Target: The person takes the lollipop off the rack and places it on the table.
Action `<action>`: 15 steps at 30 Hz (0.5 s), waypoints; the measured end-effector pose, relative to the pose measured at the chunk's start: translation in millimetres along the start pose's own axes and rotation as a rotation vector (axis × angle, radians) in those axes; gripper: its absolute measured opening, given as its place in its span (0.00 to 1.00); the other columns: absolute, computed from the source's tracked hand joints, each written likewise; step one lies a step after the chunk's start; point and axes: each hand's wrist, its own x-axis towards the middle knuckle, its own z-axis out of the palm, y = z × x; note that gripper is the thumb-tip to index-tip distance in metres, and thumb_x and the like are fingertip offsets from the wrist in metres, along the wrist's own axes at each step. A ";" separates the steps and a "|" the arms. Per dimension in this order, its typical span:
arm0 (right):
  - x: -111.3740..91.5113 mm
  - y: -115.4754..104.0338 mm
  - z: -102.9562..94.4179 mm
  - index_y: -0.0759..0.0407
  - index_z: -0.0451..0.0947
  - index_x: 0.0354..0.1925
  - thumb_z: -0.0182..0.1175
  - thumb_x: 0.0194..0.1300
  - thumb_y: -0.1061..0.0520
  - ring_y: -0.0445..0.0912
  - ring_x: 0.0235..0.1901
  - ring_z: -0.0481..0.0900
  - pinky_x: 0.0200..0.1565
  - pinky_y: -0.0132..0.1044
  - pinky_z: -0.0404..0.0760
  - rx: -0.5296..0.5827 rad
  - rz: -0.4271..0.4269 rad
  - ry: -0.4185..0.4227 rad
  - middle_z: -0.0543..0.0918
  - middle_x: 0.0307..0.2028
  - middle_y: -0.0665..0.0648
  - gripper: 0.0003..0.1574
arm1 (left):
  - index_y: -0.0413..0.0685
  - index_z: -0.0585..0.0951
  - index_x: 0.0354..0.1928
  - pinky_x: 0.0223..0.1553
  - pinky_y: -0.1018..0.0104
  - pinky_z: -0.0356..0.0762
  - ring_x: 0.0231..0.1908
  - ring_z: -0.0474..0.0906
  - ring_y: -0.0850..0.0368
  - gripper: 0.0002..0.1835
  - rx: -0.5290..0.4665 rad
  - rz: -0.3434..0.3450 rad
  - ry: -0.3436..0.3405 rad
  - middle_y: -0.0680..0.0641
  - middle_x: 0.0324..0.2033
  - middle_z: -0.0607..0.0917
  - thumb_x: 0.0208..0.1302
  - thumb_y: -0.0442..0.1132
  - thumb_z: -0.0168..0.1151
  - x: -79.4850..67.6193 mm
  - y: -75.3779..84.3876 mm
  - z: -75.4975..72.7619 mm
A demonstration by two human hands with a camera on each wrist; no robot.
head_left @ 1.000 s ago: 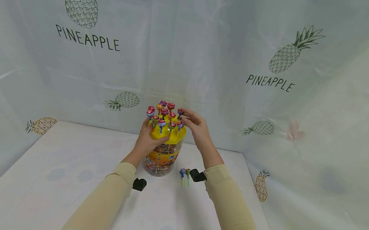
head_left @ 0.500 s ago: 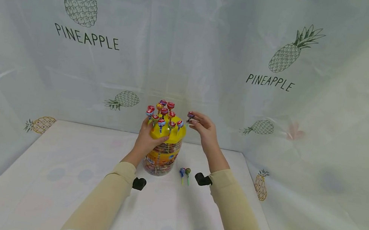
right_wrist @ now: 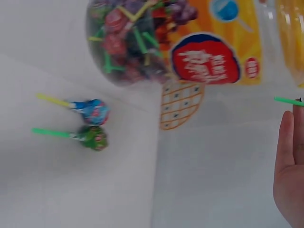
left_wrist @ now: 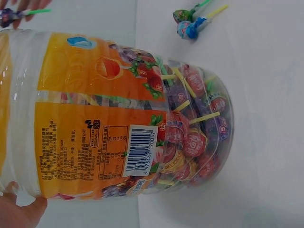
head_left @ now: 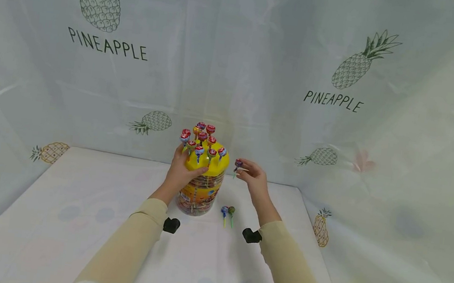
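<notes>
A clear plastic jar (head_left: 203,199) with an orange printed label (left_wrist: 85,142), full of wrapped lollipops, stands upright at the back of the table. Several lollipops stick up out of its yellow lid (head_left: 216,167). My left hand (head_left: 180,174) grips the lid from the left, thumb across the front. To the right of the jar, my right hand (head_left: 257,184) pinches a purple-wrapped lollipop (head_left: 239,163) with a green stick, held in the air apart from the lid. In the right wrist view only that green stick (right_wrist: 285,100) shows, beside the fingers.
A blue-wrapped lollipop (right_wrist: 95,112) with a yellow stick and a green-wrapped lollipop (right_wrist: 94,138) lie side by side on the white table (head_left: 114,241), right of the jar. A pineapple-print curtain (head_left: 243,68) hangs behind the table and along its right side.
My right hand has drawn the purple lollipop away from the lid's right edge, moving right and then lower. My left hand has stayed on the lid.
</notes>
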 end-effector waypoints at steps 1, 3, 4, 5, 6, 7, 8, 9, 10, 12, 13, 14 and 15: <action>-1.1 5.0 -1.1 0.60 0.78 0.58 0.59 0.67 0.67 0.50 0.47 0.80 0.50 0.39 0.82 -0.011 0.018 0.007 0.80 0.52 0.61 0.21 | 0.51 0.58 0.74 0.67 0.40 0.56 0.71 0.50 0.41 0.51 -0.002 0.000 -0.001 0.49 0.75 0.43 0.54 0.64 0.69 -0.2 -0.1 0.0; -2.7 15.0 -3.7 0.59 0.78 0.58 0.59 0.66 0.67 0.51 0.48 0.80 0.50 0.39 0.82 -0.031 0.051 0.016 0.79 0.53 0.61 0.22 | 0.51 0.58 0.74 0.67 0.40 0.56 0.71 0.50 0.42 0.51 0.000 0.002 -0.002 0.49 0.75 0.42 0.54 0.64 0.68 -0.4 -0.8 -0.1; -3.7 19.3 -5.1 0.59 0.78 0.58 0.59 0.66 0.67 0.51 0.49 0.79 0.50 0.39 0.81 -0.038 0.067 0.020 0.79 0.54 0.61 0.22 | 0.51 0.58 0.74 0.67 0.40 0.56 0.71 0.50 0.42 0.51 0.002 0.003 -0.002 0.49 0.75 0.42 0.55 0.64 0.68 -0.3 -0.9 -0.1; -4.6 23.5 -6.6 0.59 0.78 0.58 0.59 0.66 0.67 0.52 0.49 0.79 0.50 0.39 0.81 -0.044 0.082 0.022 0.79 0.54 0.61 0.22 | 0.51 0.58 0.74 0.67 0.41 0.56 0.71 0.50 0.42 0.50 0.001 0.003 -0.001 0.49 0.75 0.42 0.55 0.64 0.68 -0.4 -0.9 -0.1; -5.7 27.8 -8.1 0.58 0.78 0.58 0.59 0.66 0.67 0.52 0.49 0.79 0.50 0.39 0.81 -0.042 0.102 0.027 0.79 0.54 0.61 0.22 | 0.52 0.58 0.74 0.67 0.41 0.56 0.71 0.50 0.42 0.50 0.002 0.003 0.000 0.49 0.75 0.42 0.55 0.64 0.68 -0.5 -0.8 -0.1; -6.9 31.6 -9.7 0.59 0.78 0.59 0.60 0.66 0.67 0.52 0.50 0.79 0.51 0.39 0.81 -0.044 0.120 0.028 0.79 0.54 0.61 0.22 | 0.52 0.58 0.74 0.67 0.41 0.56 0.71 0.50 0.42 0.50 0.001 0.005 0.000 0.49 0.75 0.42 0.55 0.64 0.68 -0.5 -0.8 -0.1; -9.7 31.9 -10.4 0.60 0.77 0.59 0.60 0.66 0.67 0.52 0.50 0.79 0.51 0.39 0.81 -0.048 0.138 0.028 0.78 0.54 0.61 0.23 | 0.52 0.58 0.74 0.67 0.41 0.56 0.71 0.49 0.42 0.50 0.000 0.007 0.000 0.49 0.75 0.42 0.55 0.63 0.68 -0.8 -0.6 0.0; -11.3 36.0 -11.2 0.60 0.77 0.60 0.61 0.66 0.66 0.53 0.50 0.79 0.51 0.40 0.81 -0.050 0.151 0.030 0.78 0.55 0.62 0.23 | 0.52 0.58 0.74 0.67 0.41 0.56 0.71 0.49 0.42 0.50 -0.003 0.008 -0.001 0.49 0.75 0.43 0.55 0.63 0.68 -1.0 -0.3 -0.3; -12.5 40.9 -12.4 0.60 0.77 0.60 0.61 0.66 0.65 0.52 0.50 0.79 0.51 0.40 0.81 -0.056 0.161 0.035 0.78 0.55 0.62 0.24 | 0.52 0.58 0.74 0.67 0.41 0.56 0.71 0.49 0.42 0.49 -0.006 0.006 -0.002 0.49 0.75 0.43 0.55 0.63 0.68 -1.1 -0.2 -0.5; -15.3 49.7 -14.3 0.60 0.77 0.60 0.62 0.65 0.65 0.52 0.48 0.80 0.50 0.40 0.81 -0.065 0.187 0.045 0.79 0.54 0.62 0.24 | 0.52 0.58 0.74 0.67 0.41 0.56 0.71 0.49 0.42 0.49 -0.009 0.000 -0.004 0.49 0.75 0.42 0.56 0.63 0.68 -1.5 0.1 -0.5; -16.7 53.8 -15.2 0.60 0.77 0.59 0.62 0.65 0.66 0.52 0.48 0.81 0.50 0.41 0.82 -0.072 0.195 0.048 0.79 0.53 0.62 0.24 | 0.52 0.58 0.74 0.67 0.41 0.56 0.71 0.49 0.42 0.49 -0.011 -0.003 -0.005 0.49 0.75 0.42 0.56 0.63 0.68 -1.6 0.4 -0.5; -18.1 58.0 -16.0 0.60 0.77 0.59 0.62 0.65 0.66 0.52 0.47 0.81 0.49 0.41 0.82 -0.081 0.201 0.053 0.80 0.52 0.62 0.23 | 0.52 0.58 0.75 0.68 0.41 0.55 0.71 0.49 0.42 0.49 -0.012 -0.007 -0.005 0.49 0.75 0.42 0.56 0.63 0.68 -1.9 1.0 -0.4; -18.0 65.6 -17.6 0.59 0.78 0.58 0.62 0.65 0.66 0.51 0.46 0.82 0.48 0.40 0.83 -0.084 0.203 0.059 0.80 0.52 0.62 0.23 | 0.52 0.58 0.75 0.68 0.41 0.55 0.71 0.49 0.42 0.49 -0.011 -0.010 -0.004 0.49 0.75 0.42 0.56 0.62 0.68 -2.0 1.4 -0.5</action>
